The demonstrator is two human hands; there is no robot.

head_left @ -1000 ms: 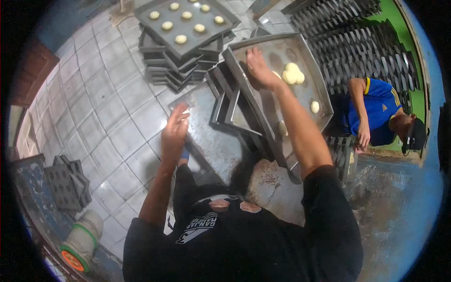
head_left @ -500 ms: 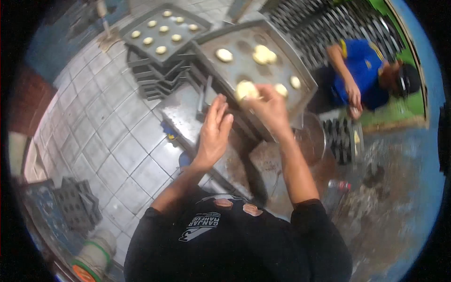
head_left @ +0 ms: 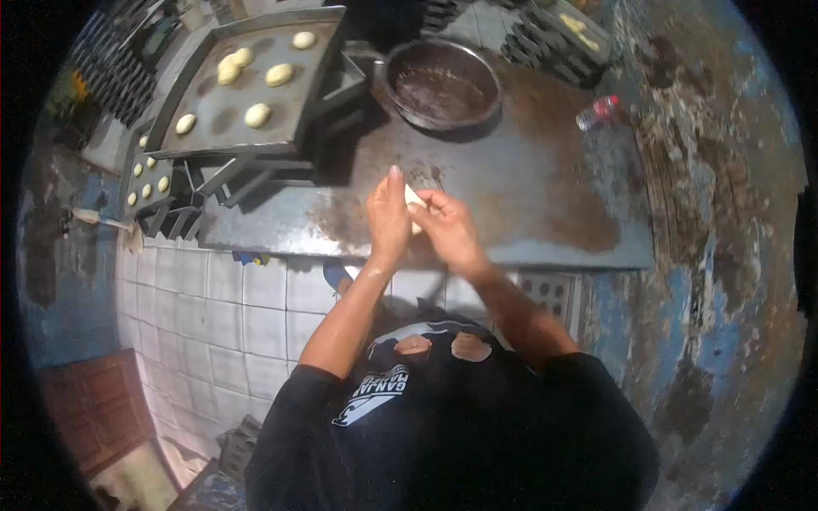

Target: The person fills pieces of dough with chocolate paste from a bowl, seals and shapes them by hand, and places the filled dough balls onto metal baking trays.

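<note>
Over the front part of the metal table [head_left: 503,204], my two hands meet around a pale dough piece [head_left: 415,204]. My left hand [head_left: 389,217] presses on its left side with the fingers together. On the other side, my right hand [head_left: 447,226] grips it between thumb and fingers. To the left, a raised metal tray [head_left: 196,140] bears several pale dough balls, such as one oblong ball [head_left: 279,75] and a clump of balls [head_left: 228,70] stuck together.
Behind my hands stands a round dark pan [head_left: 441,85]. A clear bottle with a red end [head_left: 598,112] lies at the right. A lower tray of dough balls [head_left: 149,179] is at the far left, and stacked moulds [head_left: 558,43] are at the back.
The view has swung to the right, over the table and pan. My right hand has left the tray with a dough piece, and my left hand has closed against it.
</note>
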